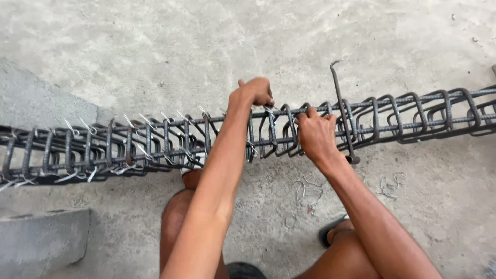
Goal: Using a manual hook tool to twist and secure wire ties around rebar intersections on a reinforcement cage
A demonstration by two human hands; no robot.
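The rebar cage (155,144) runs across the middle of the frame, both ends cut off at the edges. Our left hand (254,93), upper centre, curls its fingers over the top bar; whatever they pinch is hidden, perhaps a tie wire. Our right hand (316,135) grips a stirrup just beside the hooked tool (342,108) hanging on the cage. Both arms reach forward. Loose wire ties (305,194) lie on the concrete floor (155,46).
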